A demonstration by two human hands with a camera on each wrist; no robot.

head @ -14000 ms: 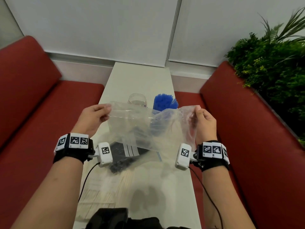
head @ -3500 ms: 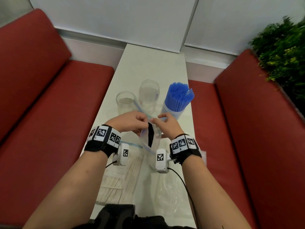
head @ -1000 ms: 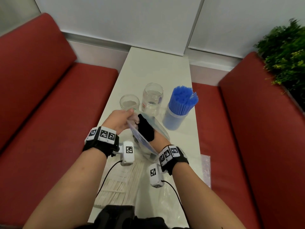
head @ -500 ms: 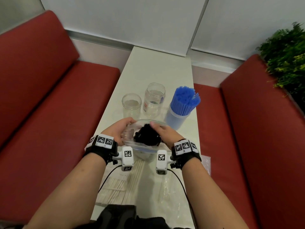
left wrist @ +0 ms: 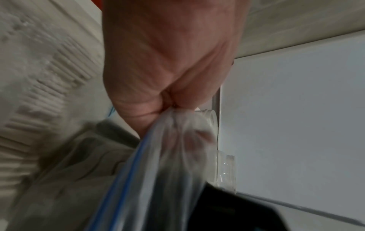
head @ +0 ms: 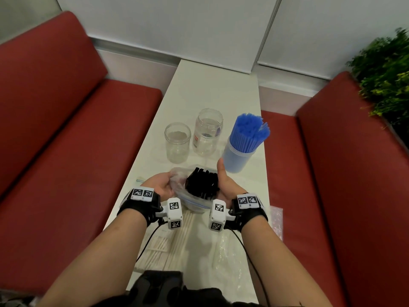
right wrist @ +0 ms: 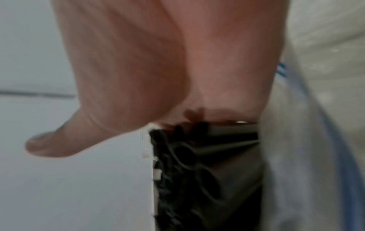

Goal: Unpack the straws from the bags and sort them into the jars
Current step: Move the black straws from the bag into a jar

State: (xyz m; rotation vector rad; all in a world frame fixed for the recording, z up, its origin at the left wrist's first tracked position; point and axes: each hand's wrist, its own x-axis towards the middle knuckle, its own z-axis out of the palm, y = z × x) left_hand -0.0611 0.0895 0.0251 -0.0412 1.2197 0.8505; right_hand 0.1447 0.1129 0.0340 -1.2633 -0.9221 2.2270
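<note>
A bundle of black straws [head: 201, 182] stands half out of a clear zip bag [head: 177, 178] low over the white table [head: 212, 89]. My left hand [head: 162, 187] grips the bunched plastic of the bag [left wrist: 177, 125] at its left side. My right hand [head: 224, 186] holds the black straws [right wrist: 187, 156] from the right, thumb sticking up, fingers hidden behind the bundle. Behind them stand a short empty jar [head: 177, 141], a taller empty jar [head: 208, 131] and a tub of blue straws [head: 244, 140].
A bag of white straws [head: 163, 244] lies on the table under my left forearm. An empty clear bag [head: 228, 258] lies under my right forearm, another [head: 275, 220] at the table's right edge. Red benches flank the table; a plant [head: 385, 72] is at far right.
The black straws have risen further out of the bag. My left hand has drawn the bag's plastic down and to the left, and my right thumb has lifted off the bundle.
</note>
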